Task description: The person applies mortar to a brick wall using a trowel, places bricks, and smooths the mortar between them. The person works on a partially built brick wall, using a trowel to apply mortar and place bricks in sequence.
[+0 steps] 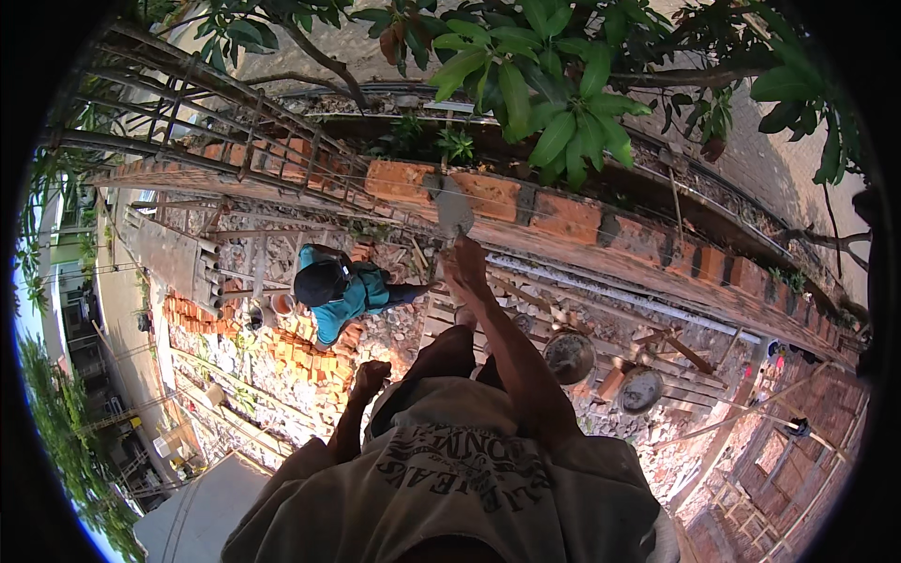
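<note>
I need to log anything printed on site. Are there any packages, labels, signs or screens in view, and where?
Shirt print: dark curved lettering on the person's own pale shirt, bottom centre.
No packages, signs or screens show elsewhere; the brick wall, the two round pans and the right hand with its trowel bear no markings that can be made out.
</note>
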The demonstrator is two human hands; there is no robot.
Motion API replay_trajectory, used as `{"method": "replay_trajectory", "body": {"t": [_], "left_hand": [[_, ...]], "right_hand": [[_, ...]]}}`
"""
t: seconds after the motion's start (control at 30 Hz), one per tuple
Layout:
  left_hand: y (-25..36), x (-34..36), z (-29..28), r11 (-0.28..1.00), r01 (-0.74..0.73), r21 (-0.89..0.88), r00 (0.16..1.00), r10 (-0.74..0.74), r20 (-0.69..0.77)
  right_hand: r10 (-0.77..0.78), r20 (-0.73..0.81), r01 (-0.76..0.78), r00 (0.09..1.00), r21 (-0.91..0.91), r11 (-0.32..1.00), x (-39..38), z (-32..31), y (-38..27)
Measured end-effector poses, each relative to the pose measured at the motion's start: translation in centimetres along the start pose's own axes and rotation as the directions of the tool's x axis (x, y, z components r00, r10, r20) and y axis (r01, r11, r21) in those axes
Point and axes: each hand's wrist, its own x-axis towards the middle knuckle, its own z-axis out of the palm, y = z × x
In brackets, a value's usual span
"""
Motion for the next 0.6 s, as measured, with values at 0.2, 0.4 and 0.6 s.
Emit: {"method": "replay_trajectory", "body": {"t": [0.2, 0.4, 0.6], "left_hand": [[2.5, -0.3, -0.3, 0.985, 0.096, -0.140, 0.995, -0.100, -0.021], [1.3, 0.9, 0.1, 0.828, -0.387, 0.405, 0.910, 0.413, 0.026], [2.2, 1.4, 0.2, 0.943, 0.188, -0.274, 0.979, -0.201, -0.021]], "right_hand": [[0.345, 0.255, -0.361, 0.903, 0.016, 0.933, 0.3, -1.4, -2.0], [0.228, 0.236, -0.206, 0.945, -0.114, 0.972, 2.4, -0.3, -4.5], [0.416, 0.240, -0.374, 0.877, -0.204, 0.905, 2.6, -0.1, -7.1]]}}
